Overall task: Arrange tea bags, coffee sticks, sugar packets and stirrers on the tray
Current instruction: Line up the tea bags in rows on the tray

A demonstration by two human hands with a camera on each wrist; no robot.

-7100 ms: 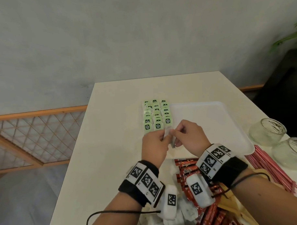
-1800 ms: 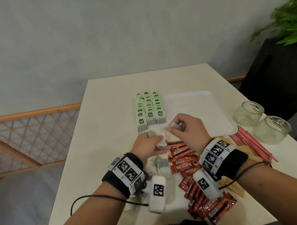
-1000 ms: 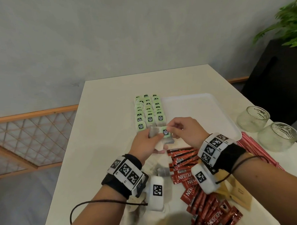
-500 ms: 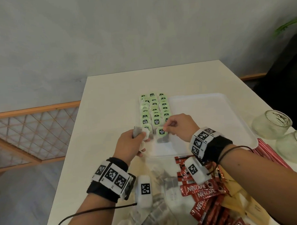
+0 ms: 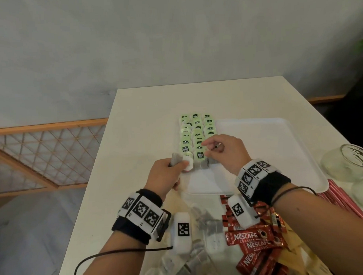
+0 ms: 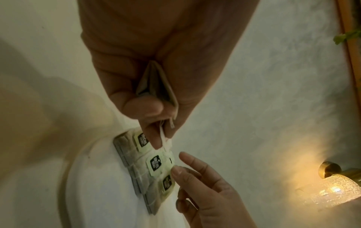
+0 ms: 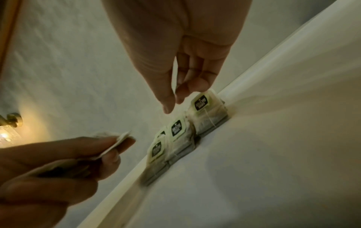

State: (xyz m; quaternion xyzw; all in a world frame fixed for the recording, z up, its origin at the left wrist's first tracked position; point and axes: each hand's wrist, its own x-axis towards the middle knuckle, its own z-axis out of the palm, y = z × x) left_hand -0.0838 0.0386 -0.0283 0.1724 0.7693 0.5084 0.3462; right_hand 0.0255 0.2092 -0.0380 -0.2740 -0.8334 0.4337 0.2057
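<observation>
We see the tea bags [image 5: 197, 136] laid in three overlapping rows along the left end of the white tray [image 5: 265, 155], pale green tags up, grey pouches showing at the near end. Our left hand [image 5: 167, 175] pinches a few spare bags; our right hand [image 5: 224, 154] hovers with loose fingers at the nearest bag [image 7: 205, 108], seemingly holding nothing, though blur hides contact. A careless nudge could slide the shingled rows askew. Coffee sticks [image 5: 256, 241] and red stirrers [image 5: 347, 201] wait on the table [image 5: 144, 105].
</observation>
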